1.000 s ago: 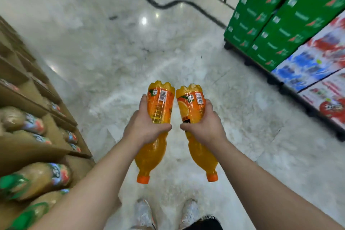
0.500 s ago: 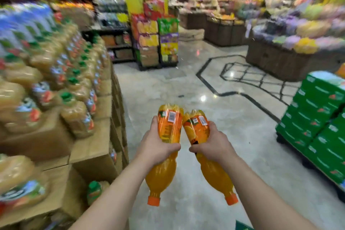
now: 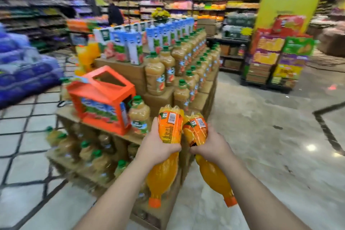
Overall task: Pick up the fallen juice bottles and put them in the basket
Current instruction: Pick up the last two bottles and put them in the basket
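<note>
1. 2 bare forearms reach into view from the bottom edge, no sleeves showing.
2. The left hand (image 3: 157, 148) and right hand (image 3: 212, 148) wear no gloves, rings or watch.

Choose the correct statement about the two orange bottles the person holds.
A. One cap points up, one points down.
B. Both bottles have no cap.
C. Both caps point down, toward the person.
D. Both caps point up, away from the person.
C: the left hand and right hand each grip a bottle, left bottle and right bottle, with orange caps at the lower ends.
</note>
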The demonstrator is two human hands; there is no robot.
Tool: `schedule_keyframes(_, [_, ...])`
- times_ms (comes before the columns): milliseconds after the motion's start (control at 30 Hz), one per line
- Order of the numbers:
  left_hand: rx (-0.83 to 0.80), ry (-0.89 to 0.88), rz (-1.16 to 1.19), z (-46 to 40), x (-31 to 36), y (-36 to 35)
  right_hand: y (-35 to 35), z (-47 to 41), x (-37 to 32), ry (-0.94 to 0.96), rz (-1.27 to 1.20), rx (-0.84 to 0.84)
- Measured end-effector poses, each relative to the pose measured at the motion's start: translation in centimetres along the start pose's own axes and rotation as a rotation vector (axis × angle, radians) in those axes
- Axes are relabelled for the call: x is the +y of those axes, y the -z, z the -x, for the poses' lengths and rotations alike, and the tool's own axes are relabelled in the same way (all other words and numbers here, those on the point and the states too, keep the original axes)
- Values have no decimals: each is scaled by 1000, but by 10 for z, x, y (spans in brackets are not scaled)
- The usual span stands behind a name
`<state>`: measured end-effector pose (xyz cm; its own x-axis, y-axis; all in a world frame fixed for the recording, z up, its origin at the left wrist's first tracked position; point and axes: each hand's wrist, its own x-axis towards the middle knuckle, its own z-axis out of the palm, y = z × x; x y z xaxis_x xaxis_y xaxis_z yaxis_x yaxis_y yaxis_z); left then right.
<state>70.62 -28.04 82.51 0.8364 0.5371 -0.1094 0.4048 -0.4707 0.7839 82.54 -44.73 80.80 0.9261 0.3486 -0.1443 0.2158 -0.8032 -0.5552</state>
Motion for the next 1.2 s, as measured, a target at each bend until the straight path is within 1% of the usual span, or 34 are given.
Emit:
schedule_keyframes(167, [137,153,-2,19,-69,74,-68,-5,-81,177,52,-150])
schedule_keyframes(267, [212,223,28,26,-113,118,-111,-5,-136,250,86,-233])
schedule_keyframes(433, [329,352,51,25,-195,199,-193,-2,-237,361,138,-318])
schedule_keyframes(633, [399,402,84,19,-297,310,-292,7,-362,426,178,-380])
schedule_keyframes(767, [435,435,82,10,-342,379,-337,10,-438,449,169,-400])
schedule_keyframes(867, [418,473,81,-6,-368,425,-363,1,-489,481,158,-404])
schedule_keyframes(1033, [458,476,101,-47,-405,490,-403,-32,-576,560,196,-382])
schedule_keyframes(1200, [527,516,102,-112,-451,551,-457,-88,-664,645,194,-401])
